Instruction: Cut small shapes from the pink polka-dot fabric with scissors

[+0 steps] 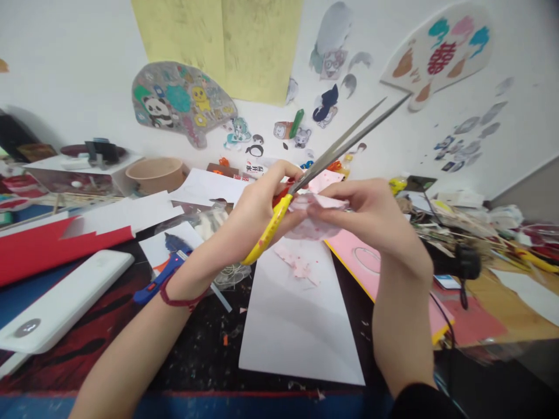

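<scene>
My left hand grips the yellow handles of a pair of scissors, whose long metal blades point up and to the right, slightly apart. Right beside it, my right hand pinches a small folded piece of pink paper at the base of the blades. Both hands hover above a white sheet with pink paper scraps lying on it. A red cord bracelet circles my left wrist.
A pink-and-yellow board lies to the right of the sheet. A blue glue gun, a flat white device and red paper are at left. A tan bowl stands behind; a black tool and clutter lie at right.
</scene>
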Motion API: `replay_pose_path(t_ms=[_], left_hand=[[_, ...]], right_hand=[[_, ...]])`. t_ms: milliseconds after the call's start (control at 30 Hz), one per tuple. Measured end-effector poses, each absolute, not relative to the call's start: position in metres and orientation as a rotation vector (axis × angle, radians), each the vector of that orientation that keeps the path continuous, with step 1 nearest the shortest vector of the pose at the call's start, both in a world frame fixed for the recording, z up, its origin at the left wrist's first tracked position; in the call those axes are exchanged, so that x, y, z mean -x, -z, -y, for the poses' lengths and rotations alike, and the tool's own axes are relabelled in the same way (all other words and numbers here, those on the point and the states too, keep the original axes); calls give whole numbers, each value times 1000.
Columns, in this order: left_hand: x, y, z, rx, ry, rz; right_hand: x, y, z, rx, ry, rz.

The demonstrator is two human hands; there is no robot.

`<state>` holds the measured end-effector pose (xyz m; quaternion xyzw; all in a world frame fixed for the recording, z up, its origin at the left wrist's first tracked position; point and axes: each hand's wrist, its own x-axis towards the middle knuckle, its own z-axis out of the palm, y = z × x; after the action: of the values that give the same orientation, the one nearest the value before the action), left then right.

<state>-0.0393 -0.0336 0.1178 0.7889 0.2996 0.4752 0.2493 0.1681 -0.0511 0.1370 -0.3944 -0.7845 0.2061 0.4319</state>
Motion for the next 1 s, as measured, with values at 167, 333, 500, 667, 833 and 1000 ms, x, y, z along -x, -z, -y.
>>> replay_pose_path(t_ms=[167, 333, 500, 667, 833, 1000], left_hand=[[41, -117, 29, -2106, -1320, -822], [46, -122, 29, -2075, -1379, -821], [46, -122, 27, -2011, -1448, -803], [46, -123, 30, -1973, -1498, -695], [47, -123, 31, -2024, -1550, -626], [44, -121, 30, -1977, -1554, -587]], right_hand=[[-170, -136, 46, 982, -532, 1853], [-172, -136, 45, 939, -443, 1820], [-166, -134, 50, 839, -244, 1743], [-163, -133, 50, 834, -234, 1732], [-164, -131, 47, 834, -302, 1780], [-163, -128, 45, 800, -380, 1780]])
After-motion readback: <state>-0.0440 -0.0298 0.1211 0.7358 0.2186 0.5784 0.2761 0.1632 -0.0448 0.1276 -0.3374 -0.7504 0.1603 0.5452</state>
